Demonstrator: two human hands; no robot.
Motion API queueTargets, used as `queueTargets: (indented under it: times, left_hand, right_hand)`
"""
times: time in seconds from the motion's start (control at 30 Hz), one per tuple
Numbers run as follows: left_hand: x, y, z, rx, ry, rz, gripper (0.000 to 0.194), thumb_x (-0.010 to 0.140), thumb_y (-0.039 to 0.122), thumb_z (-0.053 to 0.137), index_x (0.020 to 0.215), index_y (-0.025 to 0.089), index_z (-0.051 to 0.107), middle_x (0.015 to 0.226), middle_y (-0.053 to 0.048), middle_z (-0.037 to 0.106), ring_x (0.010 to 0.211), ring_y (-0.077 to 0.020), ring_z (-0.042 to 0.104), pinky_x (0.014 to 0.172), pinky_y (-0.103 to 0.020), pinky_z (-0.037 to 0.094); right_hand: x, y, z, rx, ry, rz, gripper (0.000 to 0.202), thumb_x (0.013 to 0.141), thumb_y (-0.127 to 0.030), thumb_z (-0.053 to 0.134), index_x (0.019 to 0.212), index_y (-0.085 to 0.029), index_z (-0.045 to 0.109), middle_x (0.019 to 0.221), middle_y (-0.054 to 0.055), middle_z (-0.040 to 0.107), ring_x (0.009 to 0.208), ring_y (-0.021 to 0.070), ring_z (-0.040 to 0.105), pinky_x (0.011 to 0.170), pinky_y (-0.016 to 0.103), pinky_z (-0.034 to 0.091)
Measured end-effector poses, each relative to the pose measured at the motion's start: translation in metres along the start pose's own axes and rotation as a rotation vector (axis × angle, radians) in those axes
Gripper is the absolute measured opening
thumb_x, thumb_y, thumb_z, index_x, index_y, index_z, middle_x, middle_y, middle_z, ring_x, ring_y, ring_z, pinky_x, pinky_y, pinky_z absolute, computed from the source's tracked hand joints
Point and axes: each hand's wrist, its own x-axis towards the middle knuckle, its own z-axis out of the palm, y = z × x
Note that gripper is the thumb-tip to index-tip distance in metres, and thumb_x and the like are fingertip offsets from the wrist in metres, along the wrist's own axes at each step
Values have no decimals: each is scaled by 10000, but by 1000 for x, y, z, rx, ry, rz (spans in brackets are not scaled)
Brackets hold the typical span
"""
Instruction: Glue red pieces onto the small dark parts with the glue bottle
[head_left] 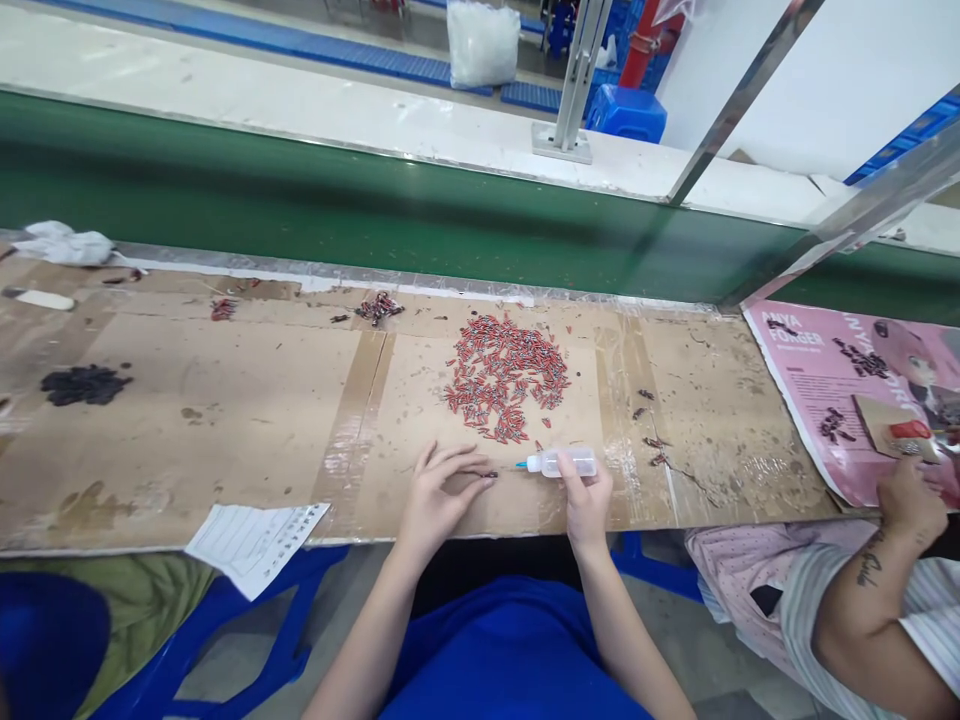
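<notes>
My right hand (588,497) is wrapped round a small clear squeeze bottle (564,463) with a blue needle tip that points left. Its tip stops a little short of my left hand (448,492). The thumb and fingers of my left hand pinch a tiny dark piece (491,474), too small to name, just above the cardboard. Beyond both hands lies a broad pile of small red and silver pointed pieces (510,365), with a few loose ones at its edge.
Brown cardboard (247,400) covers the bench. A black heap (84,384) lies left, a dark red cluster (379,308) at the back. A paper sheet (259,540) overhangs the front edge. At right, a co-worker's hand (911,500) is at a red object on a pink poster (802,400).
</notes>
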Motion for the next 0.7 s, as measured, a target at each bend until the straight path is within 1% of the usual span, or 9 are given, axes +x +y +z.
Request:
queueTargets:
  times: [0.1, 0.17, 0.27, 0.33, 0.43, 0.53, 0.6, 0.7]
  left_hand:
    - [2, 3, 3, -39, 41, -77, 167, 708, 351, 763, 848, 270, 725, 765, 7, 761, 1009, -264, 676, 1128, -599, 237]
    - [2, 4, 2, -42, 16, -86, 183, 686, 345, 783, 846, 276, 725, 761, 6, 760, 1028, -272, 667, 1125, -607, 233]
    - [-2, 4, -2, -27, -38, -20, 175, 678, 363, 796, 824, 295, 728, 824, 2, 766, 1080, -281, 646, 1128, -605, 233]
    - [-5, 3, -5, -17, -19, 49, 157, 704, 379, 780, 828, 296, 732, 874, -9, 766, 1071, -274, 648, 1120, -582, 268]
    - [-8, 0, -7, 9, 18, 135, 168, 769, 372, 732, 917, 294, 733, 957, -31, 763, 1094, -266, 634, 1085, -546, 337]
    - [-8, 0, -5, 86, -2, 187, 189, 821, 343, 682, 1003, 307, 720, 1033, -35, 755, 1148, -273, 605, 1077, -561, 329]
    - [-7, 0, -3, 137, -6, 208, 160, 851, 322, 646, 992, 314, 721, 1050, -28, 751, 1149, -271, 602, 1075, -570, 314]
    - [-7, 1, -2, 184, -5, 232, 120, 869, 304, 619, 908, 317, 732, 1052, -13, 748, 1143, -263, 599, 1061, -551, 321]
  right_hand:
    - [4, 2, 0, 24, 13, 0, 292, 662, -424, 724, 597, -183, 570, 545, -17, 577, 522, 136, 535, 561, 278, 467]
    - [5, 4, -1, 29, 20, -5, 288, 669, -422, 723, 604, -183, 576, 551, -15, 586, 519, 135, 535, 558, 276, 464]
    - [5, 6, -3, 22, 28, -15, 271, 677, -412, 721, 619, -181, 590, 551, -20, 589, 510, 129, 530, 548, 268, 461]
    - [3, 5, -4, -7, 21, -23, 262, 674, -404, 721, 617, -181, 596, 539, -24, 584, 502, 129, 528, 536, 265, 461]
    - [-1, 2, -4, -69, 2, -41, 251, 670, -399, 721, 618, -180, 610, 545, -13, 604, 517, 143, 554, 523, 266, 468]
    - [-4, -1, -2, -105, -11, -52, 233, 675, -393, 721, 645, -178, 635, 592, 10, 655, 557, 164, 600, 535, 271, 489]
    - [-5, -2, -1, -120, -32, -51, 224, 681, -387, 720, 662, -177, 648, 612, 21, 679, 572, 172, 622, 548, 277, 502]
    - [-6, -1, -2, -157, -73, -52, 214, 682, -380, 727, 674, -177, 661, 626, 31, 701, 578, 180, 639, 551, 280, 512]
